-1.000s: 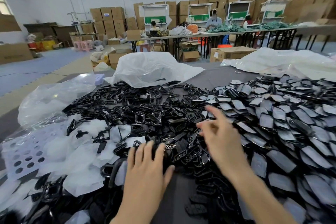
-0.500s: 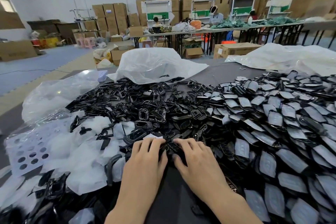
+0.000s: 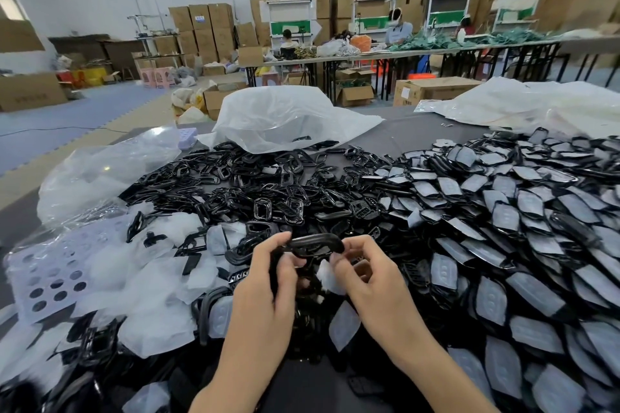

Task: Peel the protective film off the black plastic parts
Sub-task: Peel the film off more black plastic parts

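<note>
Though deep in black parts [image 3: 268, 184], grey table [image 3: 402, 141] amid warehouse cartons [image 3: 201, 27].

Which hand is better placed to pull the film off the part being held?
Right. The right hand appears to pinch the white film at the part's end, while the left hand grips the black plastic part, steadying it.

Glossy black part [image 3: 313, 242], translucent white film [image 3: 330, 277]

Grey table [image 3: 402, 134] bears heaped black plastic parts [image 3: 268, 184], loose films [image 3: 151, 282], white bags [image 3: 285, 117].
</note>
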Demonstrator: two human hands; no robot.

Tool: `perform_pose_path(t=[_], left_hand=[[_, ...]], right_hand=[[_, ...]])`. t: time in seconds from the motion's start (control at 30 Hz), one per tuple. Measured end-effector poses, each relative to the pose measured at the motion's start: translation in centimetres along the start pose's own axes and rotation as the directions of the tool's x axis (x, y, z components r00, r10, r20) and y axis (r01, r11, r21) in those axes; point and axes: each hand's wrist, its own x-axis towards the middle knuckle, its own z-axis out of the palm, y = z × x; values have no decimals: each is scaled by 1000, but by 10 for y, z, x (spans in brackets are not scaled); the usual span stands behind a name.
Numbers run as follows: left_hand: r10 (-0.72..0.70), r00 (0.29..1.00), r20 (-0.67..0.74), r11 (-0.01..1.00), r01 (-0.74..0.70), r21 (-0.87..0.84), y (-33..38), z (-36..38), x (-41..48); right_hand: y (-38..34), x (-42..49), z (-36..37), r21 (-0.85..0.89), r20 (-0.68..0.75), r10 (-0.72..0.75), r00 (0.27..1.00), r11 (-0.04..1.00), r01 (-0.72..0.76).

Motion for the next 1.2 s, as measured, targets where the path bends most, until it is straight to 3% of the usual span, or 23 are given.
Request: perform_pose_path(t=[0.1, 0.23, 0.5, 0.6, 0.7, 0.77, 0.9, 1.1, 1.2], left_hand=[[-85, 996, -37, 993, 82, -80, -4, 0, 3], [-105, 991, -82, 993, 100, -64, -1, 0, 4], [-176, 977, -118, 974, 156, -161, 5, -4, 3], [-179, 974, -136, 975, 157, -159, 10, -5, 3], [-187, 970, -156, 973, 161, -165, 13, -6, 4], [-193, 966, -174, 971, 162, -176, 15, -6, 5], [-219, 961, -170, 956, 177, -235, 18, -8, 5], [-218, 970, -105, 952, 187, -243, 17, -8, 7], [-266, 961, -72, 927, 235, -292, 18, -7, 9]], right_hand=[[-4, 1, -2, 134, -32, 73, 997, 989, -68], [-7, 1, -6, 247, -20, 120, 993, 963, -111], [-8, 2, -12, 218, -11, 160, 987, 964, -154], [-7, 0, -10, 99, -47, 154, 987, 984, -149], [-3, -2, -10, -122, -180, 13, 984, 992, -35], [0, 0, -12, -442, -208, -136, 969, 896, 30], [8, 2, -12, -775, -17, 4, 1000, 632, -16], [6, 1, -11, -847, -18, -67, 998, 531, 21], [3, 0, -11, -717, -114, -239, 964, 692, 87]])
